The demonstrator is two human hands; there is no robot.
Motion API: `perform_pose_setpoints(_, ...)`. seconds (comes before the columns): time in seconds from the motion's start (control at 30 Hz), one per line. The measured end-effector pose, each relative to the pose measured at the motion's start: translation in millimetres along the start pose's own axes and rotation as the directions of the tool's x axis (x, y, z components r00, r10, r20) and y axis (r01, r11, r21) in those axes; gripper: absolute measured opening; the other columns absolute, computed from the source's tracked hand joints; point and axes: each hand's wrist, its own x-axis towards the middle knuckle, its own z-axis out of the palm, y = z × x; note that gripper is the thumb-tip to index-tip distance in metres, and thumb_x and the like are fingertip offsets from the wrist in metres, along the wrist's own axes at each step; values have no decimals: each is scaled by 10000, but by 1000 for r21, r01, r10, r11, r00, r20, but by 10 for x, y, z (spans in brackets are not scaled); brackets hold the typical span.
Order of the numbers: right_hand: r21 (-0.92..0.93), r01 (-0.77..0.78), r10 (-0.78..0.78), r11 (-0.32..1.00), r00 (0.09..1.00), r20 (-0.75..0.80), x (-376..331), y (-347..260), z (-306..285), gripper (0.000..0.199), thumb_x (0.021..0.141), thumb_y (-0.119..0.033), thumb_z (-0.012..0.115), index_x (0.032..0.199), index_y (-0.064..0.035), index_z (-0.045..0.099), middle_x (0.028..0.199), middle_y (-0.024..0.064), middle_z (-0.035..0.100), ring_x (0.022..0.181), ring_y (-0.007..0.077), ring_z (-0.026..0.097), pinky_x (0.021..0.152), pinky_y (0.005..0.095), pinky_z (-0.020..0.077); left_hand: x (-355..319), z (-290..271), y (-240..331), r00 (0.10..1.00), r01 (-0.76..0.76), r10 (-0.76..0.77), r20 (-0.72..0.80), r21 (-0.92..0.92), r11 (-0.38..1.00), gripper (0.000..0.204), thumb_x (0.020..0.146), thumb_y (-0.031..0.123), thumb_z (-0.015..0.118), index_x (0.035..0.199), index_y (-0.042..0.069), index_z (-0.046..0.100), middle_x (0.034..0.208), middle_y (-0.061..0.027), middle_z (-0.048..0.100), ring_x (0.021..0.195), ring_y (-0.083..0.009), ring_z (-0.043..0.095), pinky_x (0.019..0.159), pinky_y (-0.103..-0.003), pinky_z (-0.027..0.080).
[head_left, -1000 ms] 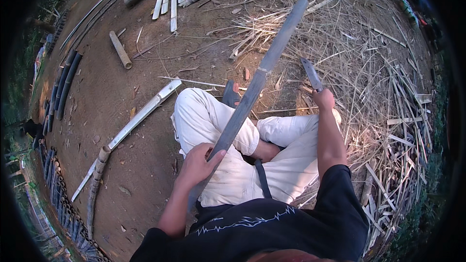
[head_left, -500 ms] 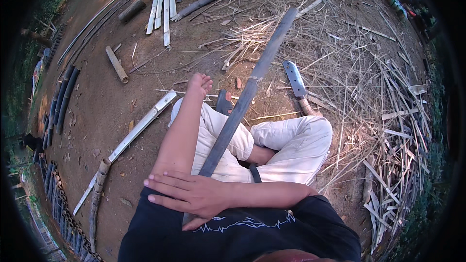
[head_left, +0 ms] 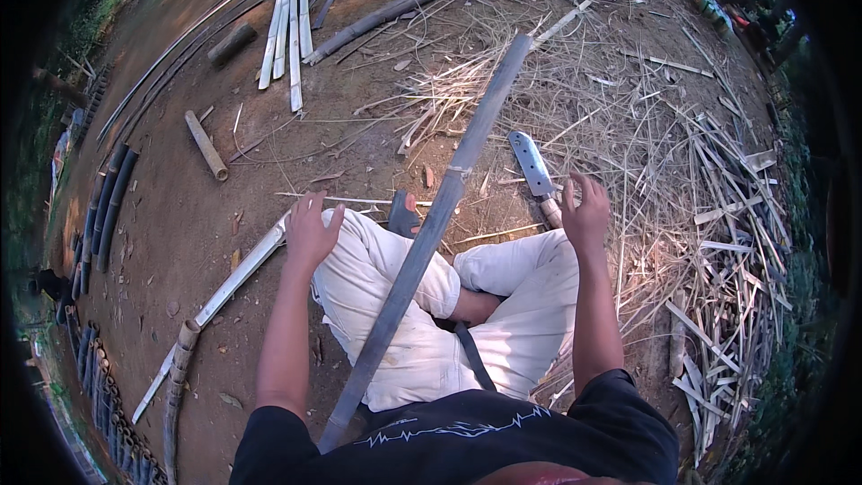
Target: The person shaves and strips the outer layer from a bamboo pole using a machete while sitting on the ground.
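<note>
Resting aslant in the head view, a dark bamboo length [head_left: 436, 220] crosses the pale trousers [head_left: 426, 355] from seven o'clock to one o'clock, probably propped on the legs so that it needs no grip. At nine o'clock the left hand [head_left: 307, 238] hangs beside the trousers, thumb spread from lightly curled fingers, with nothing visible in its grasp; it hides the end of a pale split strip [head_left: 241, 278], and I cannot tell whether they touch. At three o'clock the right hand [head_left: 585, 216] has bent, spread fingers clamped on nothing, just beside a knife [head_left: 532, 166]. The knife lies on the ground [head_left: 135, 287] at two o'clock, blade pointing away from the body, likely for safe, easy reach.
</note>
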Motion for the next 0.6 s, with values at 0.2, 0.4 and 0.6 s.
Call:
perform_pose_setpoints(0.2,-472,-170,427,865,744,514,-283,386,129,476,949,-439,508,994,-28,743,969,226,729,906,398,711,810,491,560,-828,480,118,986,62,-56,-158,32,998,656,968,291,615,1503,15,353,1490,-284,381,1356,-460,408,1147,-527,314)
perform_pose_setpoints(0.4,-466,-42,369,884,674,640,-274,393,753,256,880,-155,557,1012,-78,761,1016,138,754,923,294,740,795,449,572,-1493,-111,2153,705,-617,671,-232,-667,418,604,929,303,680,1420,5,494,1467,-240,459,1386,-400,433,1132,-486,371)
perform_pose_setpoints(0.6,-382,-37,292,924,713,638,-535,15,923,314,888,-361,590,944,-107,766,984,129,760,918,312,734,963,517,480,-1260,1115,2849,143,-802,974,-177,-597,10,675,1007,584,410,1532,159,392,1532,-190,401,1454,-405,325,1200,-529,241)
